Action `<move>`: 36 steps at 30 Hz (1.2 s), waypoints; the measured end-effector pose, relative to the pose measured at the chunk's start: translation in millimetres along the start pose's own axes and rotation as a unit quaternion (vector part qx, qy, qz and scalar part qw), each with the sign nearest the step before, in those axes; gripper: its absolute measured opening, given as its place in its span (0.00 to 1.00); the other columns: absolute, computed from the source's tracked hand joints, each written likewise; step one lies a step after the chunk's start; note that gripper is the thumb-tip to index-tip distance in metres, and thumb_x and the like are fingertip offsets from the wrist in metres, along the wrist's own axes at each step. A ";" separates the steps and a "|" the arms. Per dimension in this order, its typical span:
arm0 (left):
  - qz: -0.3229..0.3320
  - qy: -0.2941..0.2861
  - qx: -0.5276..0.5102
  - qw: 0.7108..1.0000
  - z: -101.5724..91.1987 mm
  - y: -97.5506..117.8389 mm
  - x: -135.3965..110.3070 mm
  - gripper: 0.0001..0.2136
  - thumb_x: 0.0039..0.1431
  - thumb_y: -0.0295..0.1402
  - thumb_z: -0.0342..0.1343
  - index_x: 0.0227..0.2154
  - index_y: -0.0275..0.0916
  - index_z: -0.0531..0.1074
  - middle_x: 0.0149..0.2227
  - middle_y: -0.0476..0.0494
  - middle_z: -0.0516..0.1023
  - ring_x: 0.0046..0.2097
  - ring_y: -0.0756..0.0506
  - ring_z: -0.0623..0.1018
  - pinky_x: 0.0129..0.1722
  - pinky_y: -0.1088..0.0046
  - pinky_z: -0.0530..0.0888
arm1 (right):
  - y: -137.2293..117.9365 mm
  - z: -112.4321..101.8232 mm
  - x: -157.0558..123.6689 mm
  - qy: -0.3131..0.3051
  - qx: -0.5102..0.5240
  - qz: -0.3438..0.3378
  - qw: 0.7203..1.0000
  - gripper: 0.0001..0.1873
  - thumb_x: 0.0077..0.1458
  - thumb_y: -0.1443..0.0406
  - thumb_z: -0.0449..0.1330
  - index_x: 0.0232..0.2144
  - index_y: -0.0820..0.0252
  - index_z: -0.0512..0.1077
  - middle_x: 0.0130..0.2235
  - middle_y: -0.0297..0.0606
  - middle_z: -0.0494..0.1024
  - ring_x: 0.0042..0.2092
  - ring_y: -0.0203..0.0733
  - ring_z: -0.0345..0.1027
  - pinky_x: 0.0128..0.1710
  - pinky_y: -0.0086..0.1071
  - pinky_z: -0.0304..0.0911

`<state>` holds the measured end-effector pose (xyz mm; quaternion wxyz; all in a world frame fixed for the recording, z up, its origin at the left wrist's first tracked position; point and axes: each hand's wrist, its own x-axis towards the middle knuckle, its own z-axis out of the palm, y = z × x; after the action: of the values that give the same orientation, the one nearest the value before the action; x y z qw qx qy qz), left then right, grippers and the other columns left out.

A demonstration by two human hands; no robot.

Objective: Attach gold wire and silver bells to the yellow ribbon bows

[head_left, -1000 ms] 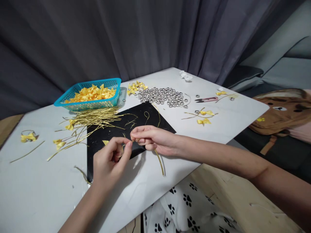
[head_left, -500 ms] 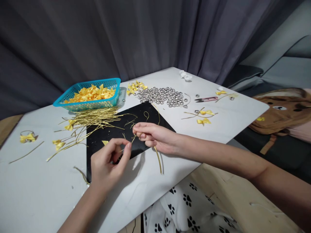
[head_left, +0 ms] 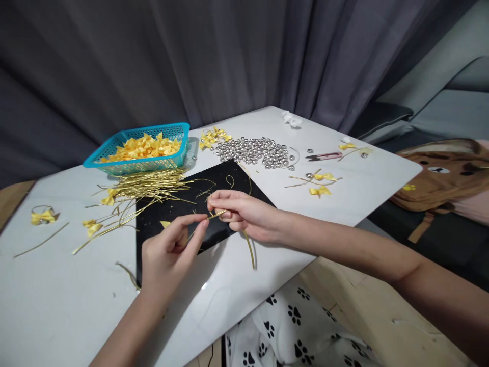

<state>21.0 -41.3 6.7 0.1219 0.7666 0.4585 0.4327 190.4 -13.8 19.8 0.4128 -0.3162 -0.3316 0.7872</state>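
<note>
Both hands work over a black mat (head_left: 183,211) on a white table (head_left: 57,290). My left hand (head_left: 168,252) pinches one end of a thin gold cord (head_left: 250,250) between thumb and forefinger. My right hand (head_left: 240,211) pinches the same cord a little to the right, fingers closed. The cord's loose end trails down past my right hand onto the table. The two pinches are a few centimetres apart, with the cord taut between them.
A blue basket (head_left: 139,150) of yellow bows sits at the back left, a bundle of gold cords (head_left: 147,186) before it. Silver bells (head_left: 255,152) lie in a heap behind the mat. Snips (head_left: 324,156) and finished bows (head_left: 321,183) lie right. A bear bag (head_left: 443,176) rests beyond the table.
My hands have drawn slightly apart, pulling the cord straighter between them. My right hand rose a little toward the back of the mat.
</note>
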 end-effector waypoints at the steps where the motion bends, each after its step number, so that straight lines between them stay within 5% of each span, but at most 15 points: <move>1: 0.005 0.000 0.002 1.000 -0.2 0.2 0.2 0.05 0.54 0.31 0.56 0.33 0.37 0.74 0.18 0.59 0.46 0.18 0.56 0.51 0.18 0.80 0.53 | 0.5 0.0 0.0 -0.003 -0.003 -0.009 1.000 0.05 0.54 0.70 0.58 0.27 0.64 0.65 0.24 0.27 0.61 0.19 0.22 0.45 0.13 0.15 0.35; 13: 0.085 0.009 0.012 0.996 0.3 -2.0 -1.8 0.03 0.54 0.26 0.56 0.33 0.38 0.71 0.18 0.60 0.47 0.17 0.56 0.51 0.17 0.82 0.54 | 1.1 5.8 -4.5 -0.071 -0.093 -0.095 0.989 0.11 0.52 0.62 0.61 0.25 0.62 0.63 0.21 0.24 0.55 0.20 0.25 0.40 0.14 0.18 0.34; 28: 0.130 0.122 0.083 0.980 0.2 -3.8 -3.4 0.09 0.49 0.24 0.61 0.34 0.39 0.73 0.16 0.60 0.49 0.17 0.57 0.52 0.17 0.83 0.53 | 4.0 3.6 -3.0 -0.084 -0.199 -0.181 0.960 0.12 0.55 0.58 0.57 0.28 0.61 0.63 0.25 0.26 0.59 0.20 0.24 0.45 0.15 0.20 0.40; 36: 0.221 0.083 0.140 0.962 -1.1 -10.4 -1.3 0.04 0.53 0.25 0.57 0.30 0.39 0.72 0.14 0.59 0.55 0.15 0.57 0.55 0.16 0.82 0.56 | 2.7 3.3 -4.3 -0.073 -0.176 -0.150 0.970 0.13 0.54 0.57 0.58 0.28 0.60 0.63 0.26 0.27 0.58 0.22 0.25 0.46 0.16 0.20 0.39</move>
<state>13.7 -36.8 0.5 -0.1238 0.8194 0.3426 0.4426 188.6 -19.5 20.5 0.4390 -0.2724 -0.5379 0.6661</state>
